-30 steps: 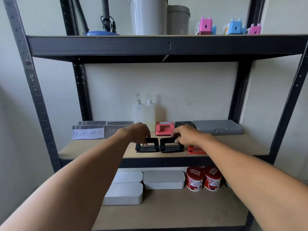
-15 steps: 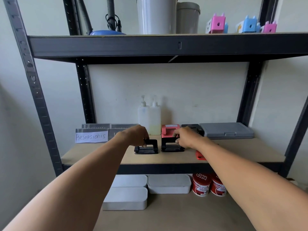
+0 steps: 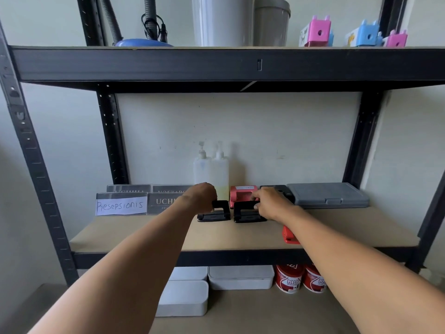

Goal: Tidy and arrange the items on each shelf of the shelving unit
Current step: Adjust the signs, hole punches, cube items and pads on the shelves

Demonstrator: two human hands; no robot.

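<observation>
Two black hole punches stand side by side on the middle shelf (image 3: 144,235). My left hand (image 3: 201,196) grips the handle of the left black punch (image 3: 214,213). My right hand (image 3: 269,201) holds the handle of the right black punch (image 3: 248,214). Behind them a red hole punch (image 3: 240,192) sits near the wall. Another red punch (image 3: 289,236) lies near the shelf's front edge, mostly hidden under my right forearm.
Name plates (image 3: 121,204) stand at the left, two pump bottles (image 3: 212,174) at the back, a grey case (image 3: 327,195) and a dark case (image 3: 277,189) at the right. White boxes (image 3: 240,277) and red tubs (image 3: 289,279) fill the lower shelf. Bins (image 3: 222,20) and coloured blocks (image 3: 317,32) sit on top.
Both hands have pushed the two black punches back from the front edge toward the red punch and bottles. The camera has moved closer and tilted up.
</observation>
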